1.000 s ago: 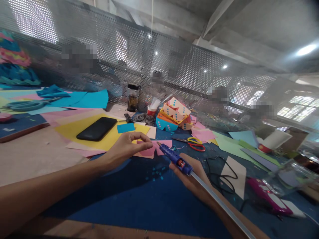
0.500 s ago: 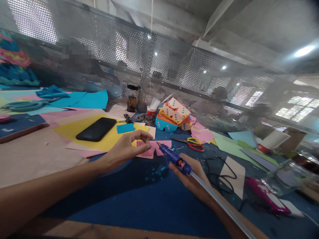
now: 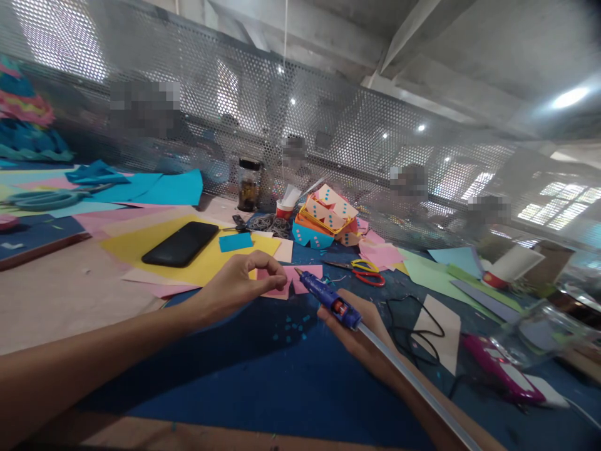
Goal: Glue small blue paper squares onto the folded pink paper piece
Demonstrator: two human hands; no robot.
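My right hand [image 3: 361,332] grips a blue glue gun [image 3: 328,299] with a long clear glue stick [image 3: 413,382] running back along my forearm; its nozzle points left toward my left hand. My left hand [image 3: 239,282] hovers just left of the nozzle, thumb and forefinger pinched together over a pink paper piece [image 3: 293,279]. What the pinch holds, if anything, is too small to make out. Both hands are above a dark blue sheet [image 3: 263,376] dotted with tiny cyan squares.
A black phone [image 3: 181,243] lies on yellow paper [image 3: 136,247]. Behind are a pile of folded paper shapes [image 3: 326,219], a dark jar [image 3: 248,185], yellow-and-red scissors [image 3: 364,272], a black cord [image 3: 413,326], teal scissors [image 3: 44,199] and a perforated metal screen [image 3: 328,125].
My left hand's thumb and forefinger have closed from an open curl into a tight pinch, and the hand dropped slightly. The glue gun has hardly moved.
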